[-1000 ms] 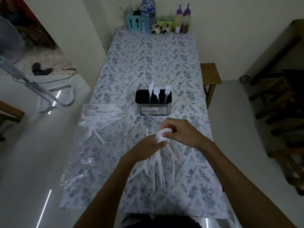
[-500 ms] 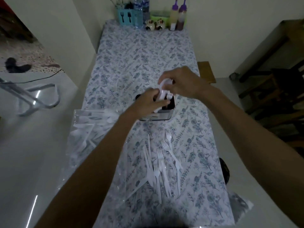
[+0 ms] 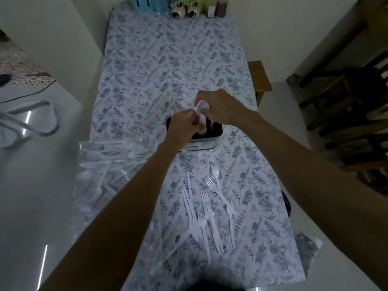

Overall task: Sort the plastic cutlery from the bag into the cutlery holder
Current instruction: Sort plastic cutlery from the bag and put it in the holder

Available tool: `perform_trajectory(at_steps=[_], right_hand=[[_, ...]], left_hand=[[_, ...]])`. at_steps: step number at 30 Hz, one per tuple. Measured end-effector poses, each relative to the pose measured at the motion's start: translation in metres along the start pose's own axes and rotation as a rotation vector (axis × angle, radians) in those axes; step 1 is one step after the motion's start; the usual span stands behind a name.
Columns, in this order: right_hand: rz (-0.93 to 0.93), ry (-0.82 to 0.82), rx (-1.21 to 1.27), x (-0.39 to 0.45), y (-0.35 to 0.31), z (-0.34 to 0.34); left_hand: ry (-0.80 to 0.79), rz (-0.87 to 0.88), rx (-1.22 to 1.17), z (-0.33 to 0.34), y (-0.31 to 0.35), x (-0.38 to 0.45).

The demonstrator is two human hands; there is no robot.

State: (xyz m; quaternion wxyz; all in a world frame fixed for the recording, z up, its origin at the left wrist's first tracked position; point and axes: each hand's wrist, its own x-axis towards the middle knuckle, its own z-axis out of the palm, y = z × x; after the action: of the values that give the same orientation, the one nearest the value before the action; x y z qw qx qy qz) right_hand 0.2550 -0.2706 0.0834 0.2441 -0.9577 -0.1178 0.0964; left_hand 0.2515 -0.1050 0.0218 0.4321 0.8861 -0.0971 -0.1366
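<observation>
A small bunch of white plastic spoons (image 3: 201,108) is held right above the black cutlery holder (image 3: 206,137), bowls up and handles pointing down into the holder's opening. The right hand (image 3: 219,107) has its fingers curled over the top of the spoons, gripping them. The left hand (image 3: 184,122) is closed in a fist against the spoon handles, pinching them at the holder's rim; it covers the left part of the holder, so what stands in that part cannot be made out.

The holder stands upright about midway along the table (image 3: 174,66), which is covered by a cloth with a blue leaf print. Nearer the person, loose white forks (image 3: 212,208) lie scattered on the cloth, mostly with tines pointing away, some overlapping. To their left a clear plastic bag (image 3: 109,169) lies flat over the table's left edge with more white cutlery inside, partly under the left forearm.

At the far end of the table stand a teal container (image 3: 142,4), 2 small ceramic figures (image 3: 184,11) and bottles (image 3: 220,7). A wooden stool (image 3: 260,78) sits beside the table's right edge.
</observation>
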Motion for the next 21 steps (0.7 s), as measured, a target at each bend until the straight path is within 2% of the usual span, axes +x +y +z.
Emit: perform_trajectory(at_steps=[5, 10, 14, 16, 19, 21], right_hand=[[0.006, -0.038, 0.020, -0.004, -0.004, 0.006], [0.059, -0.063, -0.180, -0.013, -0.012, 0.010], [0.092, -0.052, -0.178, -0.027, -0.011, 0.001], [0.096, 0.010, -0.134, -0.041, -0.006, 0.002], [0.155, 0.270, -0.004, -0.083, 0.000, 0.025], [0.269, 0.279, 0.021, -0.128, 0.005, 0.060]], left_hand=[[0.103, 0.046, 0.025, 0.007, -0.005, -0.008], [0.037, -0.002, 0.089, 0.008, -0.012, -0.017], [0.084, 0.044, 0.070, 0.005, -0.014, -0.032], [0.122, 0.020, 0.097, 0.005, -0.015, -0.046], [0.250, 0.015, 0.156, 0.015, -0.021, -0.087], [0.263, 0.015, 0.138, 0.033, -0.029, -0.124]])
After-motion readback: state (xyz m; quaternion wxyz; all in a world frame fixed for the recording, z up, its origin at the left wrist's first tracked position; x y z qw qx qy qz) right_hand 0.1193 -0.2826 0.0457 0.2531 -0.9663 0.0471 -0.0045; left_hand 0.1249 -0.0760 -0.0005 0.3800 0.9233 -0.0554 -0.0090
